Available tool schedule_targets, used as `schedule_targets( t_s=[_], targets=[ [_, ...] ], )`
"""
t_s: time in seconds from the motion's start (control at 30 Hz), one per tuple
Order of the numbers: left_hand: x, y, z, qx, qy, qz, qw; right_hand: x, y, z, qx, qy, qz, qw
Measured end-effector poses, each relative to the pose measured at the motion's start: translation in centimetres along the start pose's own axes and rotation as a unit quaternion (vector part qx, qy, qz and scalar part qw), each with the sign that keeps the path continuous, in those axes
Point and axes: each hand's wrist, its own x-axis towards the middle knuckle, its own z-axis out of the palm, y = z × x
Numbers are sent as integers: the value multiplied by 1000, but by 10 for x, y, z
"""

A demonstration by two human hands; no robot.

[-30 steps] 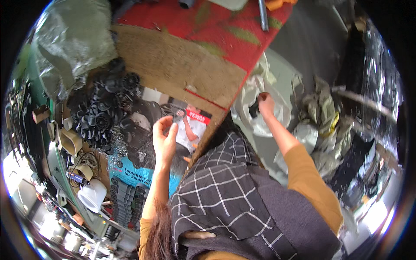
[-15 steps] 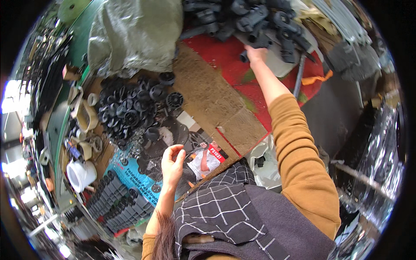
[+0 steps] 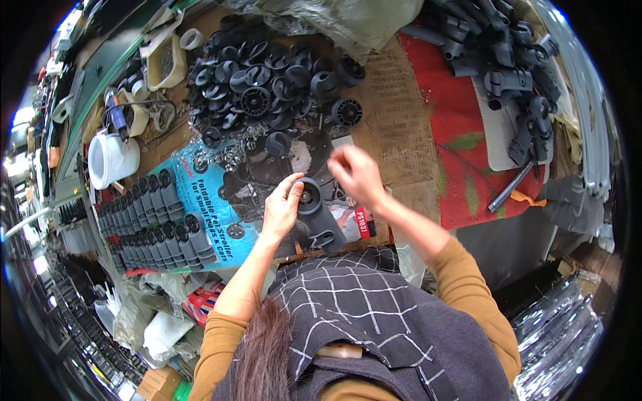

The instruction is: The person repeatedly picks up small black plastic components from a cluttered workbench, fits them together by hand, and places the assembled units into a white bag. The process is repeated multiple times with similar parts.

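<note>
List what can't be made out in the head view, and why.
Head view:
- Anything inside right hand: curled fingers would hide it.
- Underside of gray part in left hand: turned away.
- Lower wheels in black wheel pile: covered by upper ones.
- Shiny bits: too small.

We could pass over the bare cardboard (image 3: 401,130) between the black wheel pile (image 3: 257,77) and the dark fittings (image 3: 506,82); a plastic sheet (image 3: 354,23) closes its far end. Our left hand (image 3: 281,210) and its grey part (image 3: 326,224) block the near middle, 2 rows of parts (image 3: 154,199) the left.
</note>
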Motion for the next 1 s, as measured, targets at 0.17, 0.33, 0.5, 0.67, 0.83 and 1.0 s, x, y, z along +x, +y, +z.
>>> schedule_targets(
  t_s=[0.17, 0.33, 0.5, 0.67, 0.83, 1.0],
  targets=[
    [3, -28, -3, 95, -8, 90, 991, 114, -9, 25, -397, 130, -267, 868],
    [9, -31, -12, 196, 56, 121, 972, 118, -24, 26, -256, 152, -314, 902],
    [6, -6, -26, -188, 41, -7, 981, 37, -42, 34, 264, -6, 100, 959],
    [4, 10, -28, -265, 6, 0, 964, -10, -54, 37, 303, -57, 125, 943],
    [-15, -3, -22, -202, 7, -49, 978, -46, -52, 39, 209, -57, 304, 928],
    [-20, -15, -15, 117, 16, -41, 992, -50, -26, 52, -72, -2, 133, 988]
  ],
)
